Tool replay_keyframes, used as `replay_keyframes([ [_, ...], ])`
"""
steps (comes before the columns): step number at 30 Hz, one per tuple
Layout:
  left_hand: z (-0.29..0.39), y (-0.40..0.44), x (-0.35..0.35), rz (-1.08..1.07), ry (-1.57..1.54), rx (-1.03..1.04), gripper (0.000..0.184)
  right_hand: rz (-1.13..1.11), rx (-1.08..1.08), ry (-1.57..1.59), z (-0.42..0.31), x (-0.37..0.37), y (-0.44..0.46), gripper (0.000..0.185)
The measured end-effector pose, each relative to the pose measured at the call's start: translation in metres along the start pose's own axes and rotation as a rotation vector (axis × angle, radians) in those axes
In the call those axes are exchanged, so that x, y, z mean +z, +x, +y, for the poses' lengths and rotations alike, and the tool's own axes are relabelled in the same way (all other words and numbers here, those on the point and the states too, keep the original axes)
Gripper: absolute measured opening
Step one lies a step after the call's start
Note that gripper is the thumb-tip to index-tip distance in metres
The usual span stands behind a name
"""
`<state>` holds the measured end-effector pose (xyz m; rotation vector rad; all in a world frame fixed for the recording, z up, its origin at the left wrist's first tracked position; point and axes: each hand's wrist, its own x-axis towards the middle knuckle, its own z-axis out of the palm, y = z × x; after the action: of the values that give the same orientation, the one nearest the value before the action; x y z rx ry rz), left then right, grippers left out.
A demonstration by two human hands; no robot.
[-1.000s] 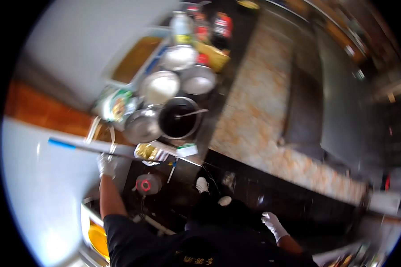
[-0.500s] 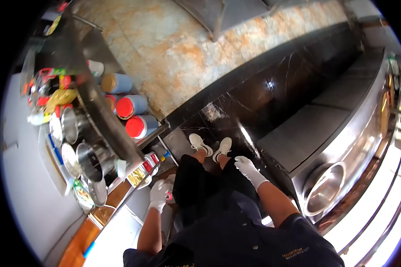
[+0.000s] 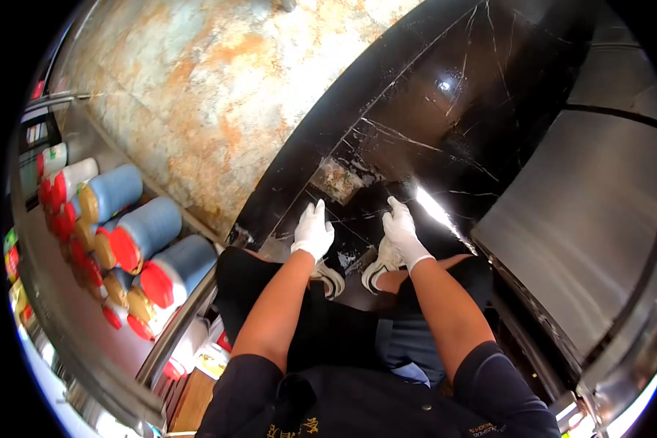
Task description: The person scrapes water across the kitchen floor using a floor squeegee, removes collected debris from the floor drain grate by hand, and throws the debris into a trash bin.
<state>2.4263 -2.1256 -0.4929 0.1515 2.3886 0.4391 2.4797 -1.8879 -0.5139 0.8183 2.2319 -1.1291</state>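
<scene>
Both my hands wear white gloves and reach forward over the dark floor, between and beyond my bent knees. My left hand [image 3: 314, 232] is above my left shoe [image 3: 330, 280], fingers stretched forward, with nothing visible in it. Across from it, my right hand [image 3: 403, 232] hangs over my right shoe [image 3: 382, 264]; its fingers also point forward and I see nothing held. A gap of bare floor separates the two hands. Just ahead of them lies a square, dirty-looking floor patch [image 3: 337, 180]; whether it is a drain cover I cannot tell.
A metal shelf [image 3: 169, 349] on the left holds several large jars [image 3: 150, 223] with red or gold lids. A steel cabinet [image 3: 573, 219] stands close on the right. The black marble-look floor [image 3: 445, 139] has wet-looking shine and meets marbled tan tiles [image 3: 219, 80].
My body has lowered into a squat, and the shelf jars appear nearer. My left hand has moved away from the lower shelf to the front; my right hand has also come forward.
</scene>
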Motion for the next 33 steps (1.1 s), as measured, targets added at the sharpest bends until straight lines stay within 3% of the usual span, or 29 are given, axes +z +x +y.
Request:
replay_keyframes([
  [4,-0.008,0.115,0.041,0.078,0.181,0.189,0.068,0.175,0.022,-0.111,0.044,0.051,0.087,0.062],
  [7,-0.011,0.182,0.073,0.218,0.2,0.207,0.07,0.37,-0.146,-0.258,0.071,0.073,0.124,0.07],
  [9,-0.008,0.203,0.092,0.226,0.289,0.405,0.067,0.389,-0.255,-0.347,0.075,0.092,0.135,0.073],
  [12,-0.021,0.198,0.134,0.186,0.378,0.632,0.058,0.329,-0.404,-0.407,0.065,0.135,0.137,0.073],
  [15,-0.05,0.175,0.135,-0.001,0.184,0.625,0.058,0.173,-0.545,-0.326,0.055,0.173,0.131,0.069],
  [18,-0.075,0.154,0.097,0.143,0.224,0.713,0.064,0.117,-0.607,-0.208,0.046,0.188,0.128,0.069],
  [20,-0.087,0.154,0.083,0.246,0.152,0.603,0.066,0.042,-0.643,-0.122,0.042,0.184,0.124,0.071],
  [22,-0.091,0.154,0.077,0.265,0.186,0.381,0.08,0.109,-0.593,0.007,0.046,0.17,0.112,0.067],
  [24,-0.07,0.151,0.068,0.047,0.146,0.145,0.092,0.347,-0.537,0.041,0.065,0.158,0.112,0.056],
  [26,-0.049,0.155,0.07,-0.119,0.207,0.06,0.101,0.307,-0.266,0.322,0.09,0.156,0.114,0.042],
  [27,-0.044,0.158,0.083,-0.097,0.203,0.074,0.102,0.256,-0.175,0.492,0.101,0.157,0.113,0.03],
  [30,-0.017,0.158,0.114,-0.013,0.193,0.158,0.084,-0.13,0.166,0.651,0.091,0.132,0.103,0.024],
  [33,-0.01,0.16,0.139,0.068,0.22,0.216,0.051,-0.242,0.42,0.797,0.093,0.127,0.111,0.021],
])
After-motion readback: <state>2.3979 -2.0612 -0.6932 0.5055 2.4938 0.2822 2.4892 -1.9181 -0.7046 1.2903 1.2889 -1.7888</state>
